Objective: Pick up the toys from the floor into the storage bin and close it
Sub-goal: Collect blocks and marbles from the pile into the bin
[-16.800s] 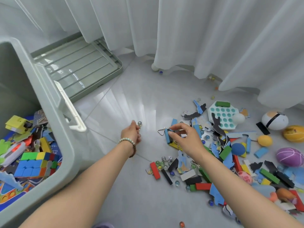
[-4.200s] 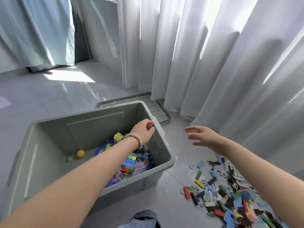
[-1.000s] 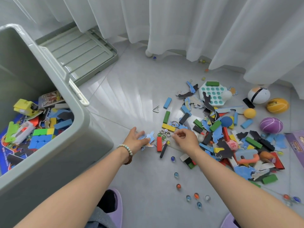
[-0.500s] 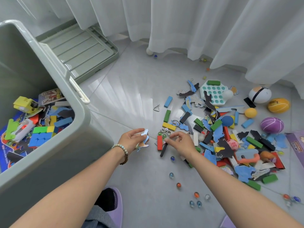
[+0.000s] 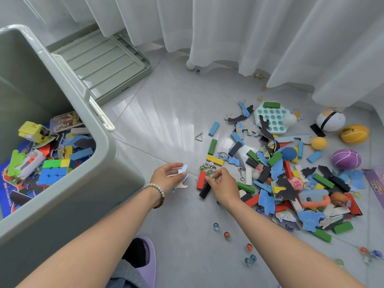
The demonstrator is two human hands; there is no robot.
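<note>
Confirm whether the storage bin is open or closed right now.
Open. The storage bin is uncovered, a colourful cube shows inside, and the lid lies flat on the floor behind it.

Left hand, right hand: seemingly curled.

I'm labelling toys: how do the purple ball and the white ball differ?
The purple ball has thin pale lines; the white ball wears a black band. The purple ball lies nearer, by the purple box; the white ball sits by the curtain. Both rest on the floor.
</note>
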